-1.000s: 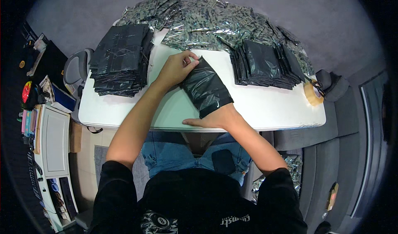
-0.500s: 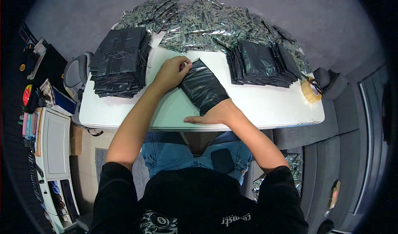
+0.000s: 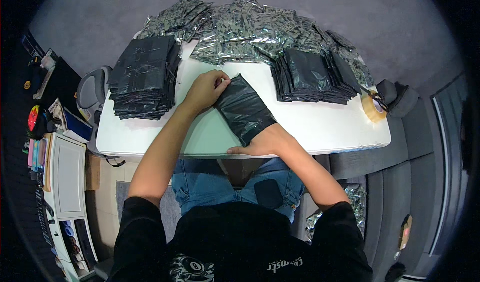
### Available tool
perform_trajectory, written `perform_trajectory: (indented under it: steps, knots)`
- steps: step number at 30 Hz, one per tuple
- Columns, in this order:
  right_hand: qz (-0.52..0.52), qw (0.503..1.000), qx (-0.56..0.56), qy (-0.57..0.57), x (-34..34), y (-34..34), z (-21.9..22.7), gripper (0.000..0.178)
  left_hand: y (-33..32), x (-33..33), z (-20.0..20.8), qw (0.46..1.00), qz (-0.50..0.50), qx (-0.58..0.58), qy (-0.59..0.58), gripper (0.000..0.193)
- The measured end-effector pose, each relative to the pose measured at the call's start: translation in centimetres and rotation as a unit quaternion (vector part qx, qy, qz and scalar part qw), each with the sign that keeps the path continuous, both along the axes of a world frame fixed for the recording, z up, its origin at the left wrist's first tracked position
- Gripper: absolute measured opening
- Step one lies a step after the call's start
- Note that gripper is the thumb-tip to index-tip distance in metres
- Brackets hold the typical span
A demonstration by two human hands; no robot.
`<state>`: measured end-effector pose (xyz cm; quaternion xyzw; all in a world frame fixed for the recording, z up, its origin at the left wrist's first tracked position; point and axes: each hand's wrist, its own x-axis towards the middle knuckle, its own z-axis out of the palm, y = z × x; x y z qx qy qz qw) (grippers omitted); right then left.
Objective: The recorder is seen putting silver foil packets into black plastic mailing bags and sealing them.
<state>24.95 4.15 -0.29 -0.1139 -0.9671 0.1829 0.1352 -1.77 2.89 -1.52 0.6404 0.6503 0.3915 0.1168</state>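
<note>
A black plastic mailer bag [image 3: 245,109] lies slantwise at the middle of the white table [image 3: 330,127]. My left hand [image 3: 210,89] pinches its far left corner between thumb and fingertips. At its near end, the fingers of my right hand [image 3: 265,141] are inside the bag and out of sight. The right thumb stays outside, stretched toward the left over the table's front edge. The bag lies flat over the hidden fingers. A tall stack of black mailer bags [image 3: 142,77] stands left of my left hand.
More black bags [image 3: 310,74] stand in leaning rows at the right. Many shiny packets with a dark camouflage pattern [image 3: 245,29] cover the table's far side. A tape roll [image 3: 372,109] and black-handled scissors [image 3: 381,101] lie at the right end. A grey sofa [image 3: 385,147] adjoins that side.
The bag and my right hand have shifted slightly left and nearer the table's front edge. My left hand keeps its pinch on the corner.
</note>
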Motion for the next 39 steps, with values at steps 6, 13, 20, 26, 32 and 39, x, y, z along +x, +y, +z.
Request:
perform_trajectory:
  steps: [6,13,20,26,32,39]
  knots:
    - [0.002,0.998,0.043,0.044,-1.0,-0.6,1.1,0.103,-1.2,0.8,1.3,1.0,0.003,-0.026,0.003,0.025]
    - [-0.03,0.994,0.1,0.034,-0.9,0.0,0.5,0.089,-5.5,6.1,4.3,0.976,-0.073,0.157,0.131,0.035]
    - [-0.076,0.992,-0.005,-0.104,1.8,-1.9,-0.2,0.033,-9.6,11.3,4.8,0.977,-0.034,0.104,0.181,0.031]
    - [-0.065,0.996,-0.008,-0.063,1.9,-2.7,-0.1,0.037,-9.5,12.5,5.0,0.976,-0.037,0.043,0.211,0.036]
    - [-0.102,0.986,-0.039,-0.128,0.4,-3.4,1.5,0.037,-8.6,13.0,5.4,0.961,-0.015,-0.003,0.276,0.032]
    - [-0.107,0.989,-0.014,-0.099,0.8,-3.1,0.1,0.04,-9.9,12.7,6.1,0.948,-0.044,-0.053,0.311,0.034]
